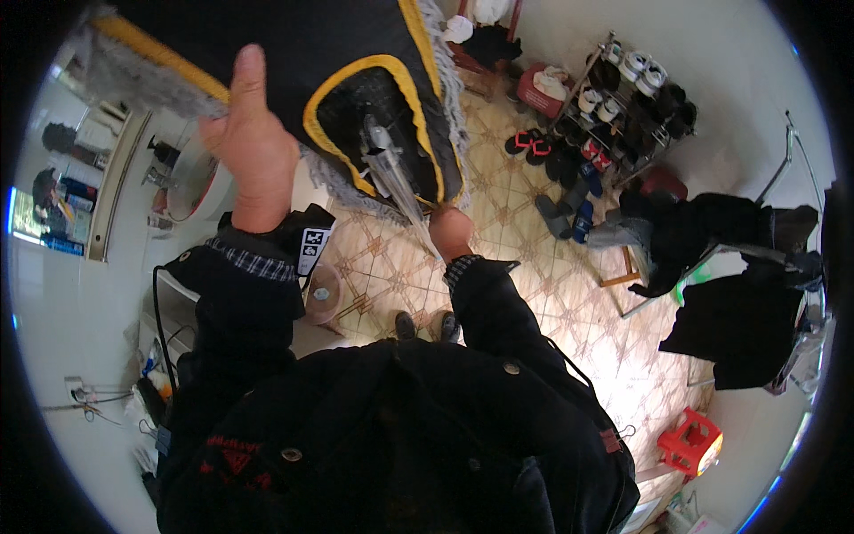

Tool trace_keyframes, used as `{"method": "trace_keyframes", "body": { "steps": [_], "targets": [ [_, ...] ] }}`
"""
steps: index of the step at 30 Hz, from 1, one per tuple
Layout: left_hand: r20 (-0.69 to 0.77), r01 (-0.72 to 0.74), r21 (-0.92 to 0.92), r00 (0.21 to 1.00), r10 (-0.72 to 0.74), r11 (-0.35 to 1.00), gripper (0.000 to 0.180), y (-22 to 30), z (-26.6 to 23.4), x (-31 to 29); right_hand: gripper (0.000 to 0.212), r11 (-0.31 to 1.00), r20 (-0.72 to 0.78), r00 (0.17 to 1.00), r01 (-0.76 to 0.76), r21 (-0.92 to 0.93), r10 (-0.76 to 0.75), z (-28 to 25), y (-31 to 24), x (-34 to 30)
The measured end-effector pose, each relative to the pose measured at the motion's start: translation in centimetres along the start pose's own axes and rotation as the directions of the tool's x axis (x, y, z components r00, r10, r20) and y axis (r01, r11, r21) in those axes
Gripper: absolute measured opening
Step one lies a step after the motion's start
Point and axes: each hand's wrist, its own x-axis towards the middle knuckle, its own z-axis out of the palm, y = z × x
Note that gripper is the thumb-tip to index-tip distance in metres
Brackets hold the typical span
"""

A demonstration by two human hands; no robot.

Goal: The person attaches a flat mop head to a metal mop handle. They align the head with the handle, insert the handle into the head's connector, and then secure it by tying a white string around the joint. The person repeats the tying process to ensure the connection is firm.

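A dust mop head [258,36] fills the upper part of the view, its black backing trimmed in yellow and fringed with grey strands. Inside a yellow-edged opening sits a metal joint, and a pale pole [405,191] slants down from it. My left hand [256,160] holds the mop's left edge, thumb upright on the black side and fingers hidden behind. At the lower right corner of the backing, my right hand [452,233] is closed on the edge, close beside the pole. What its fingertips do is hidden.
A shoe rack [614,98] stands against the far right wall, with slippers [529,147] on the tiled floor [507,231] before it. Dark clothes [729,311] hang on a metal frame at right, above a red stool [691,442]. A washbasin [191,178] is at left.
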Motion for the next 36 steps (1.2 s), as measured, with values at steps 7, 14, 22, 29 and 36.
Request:
{"method": "trace_keyframes", "body": {
  "steps": [7,14,22,29,36],
  "targets": [
    [0.159,0.157,-0.023,0.976,-0.151,0.987,0.010,-1.2,-1.8,1.3,0.037,0.994,0.241,0.969,0.082,-0.076,-0.061,-13.6,1.4,1.3],
    [0.338,0.311,-0.086,0.903,-0.265,0.947,0.018,-2.9,-1.5,2.9,0.075,0.815,-0.057,0.895,0.429,0.389,-0.443,-27.2,-3.5,4.3],
    [0.613,0.144,0.222,0.748,-0.253,0.964,0.032,-4.1,-0.4,4.2,0.067,0.521,0.258,0.852,0.020,0.853,-0.455,-28.7,-8.4,8.9],
    [0.739,-0.002,0.279,0.639,-0.213,0.960,0.046,-4.2,0.5,4.6,0.049,0.487,0.143,0.907,0.076,0.870,-0.397,-26.9,-8.7,8.7],
    [0.357,0.136,0.031,0.924,-0.138,0.990,0.036,-7.6,-4.1,-1.4,0.025,0.361,-0.110,0.926,0.248,0.899,-0.361,-24.0,-8.3,8.2]
  ]
}}
